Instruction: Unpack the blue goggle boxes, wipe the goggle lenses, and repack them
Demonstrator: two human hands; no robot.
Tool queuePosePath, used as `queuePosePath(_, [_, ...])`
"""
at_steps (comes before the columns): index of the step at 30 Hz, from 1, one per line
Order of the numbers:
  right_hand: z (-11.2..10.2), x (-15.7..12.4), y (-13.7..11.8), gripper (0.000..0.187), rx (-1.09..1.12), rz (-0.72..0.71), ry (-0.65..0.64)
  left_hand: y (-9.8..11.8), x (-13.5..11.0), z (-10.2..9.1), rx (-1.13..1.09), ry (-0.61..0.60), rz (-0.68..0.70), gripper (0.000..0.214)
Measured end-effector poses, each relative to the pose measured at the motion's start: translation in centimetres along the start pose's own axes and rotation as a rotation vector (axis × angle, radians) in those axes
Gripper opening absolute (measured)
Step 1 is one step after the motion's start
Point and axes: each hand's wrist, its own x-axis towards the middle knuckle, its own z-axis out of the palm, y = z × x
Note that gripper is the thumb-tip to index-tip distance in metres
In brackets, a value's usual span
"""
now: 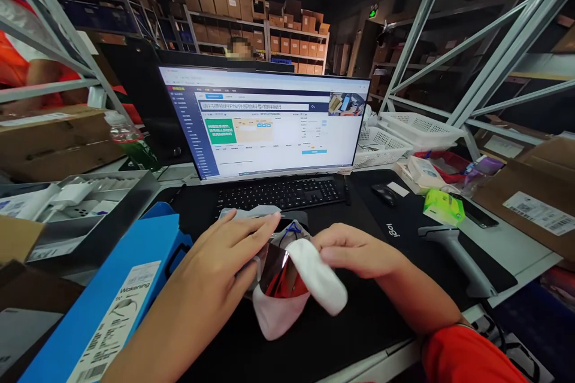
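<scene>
My left hand [229,245] is closed around the side of a dark, glossy, curved lens piece [275,266] that reflects red. A pale drawstring pouch [276,314] with a blue cord [294,227] lies around and beneath the lens; how the two fit together is partly hidden by my fingers. Between the thumb and fingers of my right hand [353,249] is the end of a white, soft, rounded strip [318,278], hanging down in front of the lens. Left of my left forearm stands a blue box [135,239] with a white printed label.
Behind my hands are a keyboard [278,192] and a lit monitor [269,125]. A mouse [384,194], a green packet [444,207] and a barcode scanner [458,257] lie to the right. Cardboard boxes [539,191] and a grey bin [130,185] flank the desk.
</scene>
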Motion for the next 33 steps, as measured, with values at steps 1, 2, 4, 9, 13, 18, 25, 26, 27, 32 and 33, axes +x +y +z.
queuePosePath(1, [-0.1,0.2,-0.2,0.043,-0.03,-0.008,-0.002,0.1,0.1,-0.2,0.005,0.006,0.004,0.066])
queuePosePath(2, [-0.2,0.3,-0.5,0.036,-0.086,-0.032,-0.01,0.2,0.1,-0.4,0.011,0.016,0.01,0.065])
queuePosePath(4, [-0.4,0.7,-1.3,0.029,-0.226,-0.084,-0.071,0.3,0.2,-0.8,0.019,0.061,-0.008,0.064])
queuePosePath(9, [-0.9,1.8,-3.2,0.03,-0.48,-0.143,-0.131,0.3,0.3,-1.6,-0.009,0.25,-0.198,0.046])
queuePosePath(13, [0.3,2.7,-3.0,0.031,-0.499,-0.123,-0.051,0.1,0.0,-1.8,0.072,0.373,-0.013,0.023])
queuePosePath(18, [2.1,3.0,-2.2,0.032,-0.461,-0.14,0.173,0.3,-0.2,-1.6,0.124,0.419,0.019,0.014])
queuePosePath(25, [3.8,3.5,-0.8,0.034,-0.743,-0.217,0.307,1.2,-0.1,-0.5,0.226,0.377,0.202,0.038])
queuePosePath(26, [3.9,3.6,-0.6,0.035,-0.752,-0.236,0.328,1.1,-0.1,-0.5,0.212,0.378,0.202,0.042])
queuePosePath(27, [3.9,3.7,-0.5,0.036,-0.744,-0.245,0.329,0.9,-0.2,-0.5,0.186,0.377,0.193,0.045])
queuePosePath(32, [1.0,3.8,-1.5,0.037,-0.596,-0.223,-0.03,0.4,-0.2,-1.2,0.04,0.386,0.054,0.035])
queuePosePath(33, [0.1,3.6,-1.8,0.037,-0.575,-0.222,-0.106,0.4,-0.2,-1.3,0.022,0.387,0.035,0.033])
